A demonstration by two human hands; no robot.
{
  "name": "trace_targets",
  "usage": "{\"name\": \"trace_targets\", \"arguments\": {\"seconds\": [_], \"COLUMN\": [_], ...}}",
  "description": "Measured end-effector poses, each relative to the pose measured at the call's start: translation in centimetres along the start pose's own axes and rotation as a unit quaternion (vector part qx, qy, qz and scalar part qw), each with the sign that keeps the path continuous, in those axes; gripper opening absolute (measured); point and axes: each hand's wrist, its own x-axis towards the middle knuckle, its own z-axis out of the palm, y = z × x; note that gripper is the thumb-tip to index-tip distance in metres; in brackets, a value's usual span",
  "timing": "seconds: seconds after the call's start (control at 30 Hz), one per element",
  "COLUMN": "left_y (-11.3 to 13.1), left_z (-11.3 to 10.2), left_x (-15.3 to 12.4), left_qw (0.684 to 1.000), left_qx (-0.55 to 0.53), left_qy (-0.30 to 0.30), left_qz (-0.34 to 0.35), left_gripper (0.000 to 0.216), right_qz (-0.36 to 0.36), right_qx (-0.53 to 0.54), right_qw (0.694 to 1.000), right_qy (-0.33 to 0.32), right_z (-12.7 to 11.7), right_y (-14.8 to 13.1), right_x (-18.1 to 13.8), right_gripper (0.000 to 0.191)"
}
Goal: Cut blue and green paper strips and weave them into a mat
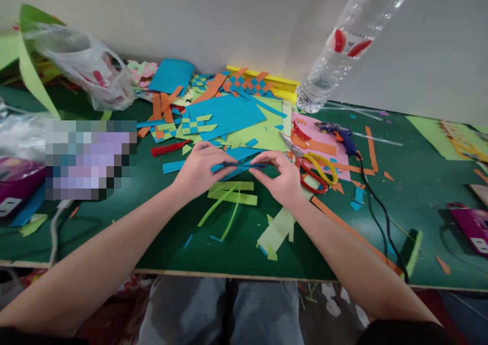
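Note:
My left hand and my right hand meet above the green table. Both pinch the ends of a narrow blue paper strip folded lengthwise between them. Just under the hands lie light green paper strips. To the right of my right hand lie scissors with yellow and red handles. Behind the hands spreads a pile of blue, orange and light green paper, some of it woven in checks.
A clear plastic bottle stands at the back. A blue glue gun lies on pink paper, its black cable running to the front edge. A plastic bag sits back left. Purple boxes lie at both sides.

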Motion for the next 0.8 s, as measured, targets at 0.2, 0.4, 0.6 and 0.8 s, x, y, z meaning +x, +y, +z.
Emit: {"name": "trace_targets", "arguments": {"seconds": [0.2,0.4,0.6,0.8], "left_y": [0.01,-0.19,-0.14,-0.09], "left_z": [-0.25,-0.27,-0.15,-0.14], "left_x": [-0.04,-0.15,-0.20,-0.19], "left_qw": [0.998,0.995,0.995,0.995], "left_qx": [-0.008,-0.004,-0.015,-0.013], "left_qy": [0.023,0.050,0.059,0.053], "left_qz": [-0.058,-0.086,-0.078,-0.085], "left_gripper": [0.027,0.023,0.019,0.021], "right_qz": [0.003,0.004,-0.016,0.013], "right_qx": [-0.010,0.002,0.026,0.005], "right_qw": [1.000,1.000,1.000,0.999], "right_qy": [0.005,-0.002,-0.007,0.031], "right_z": [-0.19,-0.29,-0.11,0.03], "right_y": [0.10,0.16,0.42,0.59], "right_x": [-0.02,-0.04,-0.08,-0.04], "right_gripper": [0.009,0.012,0.022,0.028]}}
